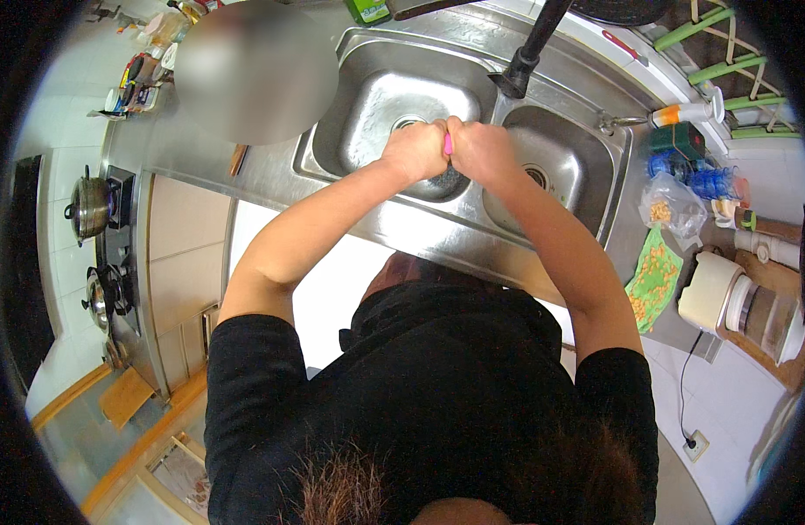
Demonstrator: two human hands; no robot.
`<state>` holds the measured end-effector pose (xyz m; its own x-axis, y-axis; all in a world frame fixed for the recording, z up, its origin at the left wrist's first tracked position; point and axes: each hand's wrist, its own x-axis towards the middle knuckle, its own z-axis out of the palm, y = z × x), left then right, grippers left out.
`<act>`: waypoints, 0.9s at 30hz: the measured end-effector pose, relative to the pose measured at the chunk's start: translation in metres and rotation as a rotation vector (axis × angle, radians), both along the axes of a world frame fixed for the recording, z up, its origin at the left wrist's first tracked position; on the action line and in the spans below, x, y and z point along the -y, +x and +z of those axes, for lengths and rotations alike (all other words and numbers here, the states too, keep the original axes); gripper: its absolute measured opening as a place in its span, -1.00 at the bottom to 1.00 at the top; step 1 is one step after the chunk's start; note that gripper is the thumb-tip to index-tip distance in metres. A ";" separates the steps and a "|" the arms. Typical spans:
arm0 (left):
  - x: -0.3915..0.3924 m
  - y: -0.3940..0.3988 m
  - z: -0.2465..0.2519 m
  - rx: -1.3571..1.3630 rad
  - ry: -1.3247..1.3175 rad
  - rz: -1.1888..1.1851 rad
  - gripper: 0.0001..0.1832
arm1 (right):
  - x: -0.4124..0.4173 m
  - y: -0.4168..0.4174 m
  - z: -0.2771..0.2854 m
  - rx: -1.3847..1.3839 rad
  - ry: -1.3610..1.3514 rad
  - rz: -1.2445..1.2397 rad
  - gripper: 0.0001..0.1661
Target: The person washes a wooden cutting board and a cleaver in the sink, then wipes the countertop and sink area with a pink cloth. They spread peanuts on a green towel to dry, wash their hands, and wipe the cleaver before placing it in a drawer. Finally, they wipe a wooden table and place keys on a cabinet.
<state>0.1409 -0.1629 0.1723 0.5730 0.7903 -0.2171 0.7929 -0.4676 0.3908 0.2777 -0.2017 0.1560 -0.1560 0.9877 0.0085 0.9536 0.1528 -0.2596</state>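
Observation:
Both of my hands meet over the near part of a double stainless steel sink point(376, 49). My left hand point(417, 151) and my right hand point(482, 147) are closed around a small pink cloth-like item point(448, 144), which shows only as a strip between the fists. The rest of it is hidden by my fingers. Below the hands lies the left basin with its drain partly covered; the right basin's drain point(537, 175) shows beside my right wrist. A black faucet spout point(517, 69) reaches in above the divider between the basins.
Right of the sink are a plastic bag point(678, 207), a green cloth point(655, 282) with nuts or beans on it, blue glasses point(714, 182) and a cream appliance point(710, 295). A pot point(89, 207) stands on the stove at far left. A blurred patch hides the counter at upper left.

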 end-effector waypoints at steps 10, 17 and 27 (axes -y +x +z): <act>-0.001 -0.018 -0.010 -0.041 0.387 -0.417 -0.70 | 0.025 -0.016 -0.027 -0.670 -0.248 -0.228 -0.67; 0.005 -0.035 0.023 0.124 1.031 -0.357 -0.77 | 0.031 -0.026 -0.015 -1.704 -0.191 -0.220 -0.41; 0.026 -0.043 -0.111 -0.159 0.181 0.053 -0.31 | -0.018 -0.041 -0.113 -1.215 -0.825 -0.480 -0.65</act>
<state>0.0979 -0.1885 0.0613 0.4994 0.8527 -0.1533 0.8631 -0.4744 0.1733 0.2365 -0.1837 0.0431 -0.1370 0.7352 -0.6639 0.0281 -0.6670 -0.7445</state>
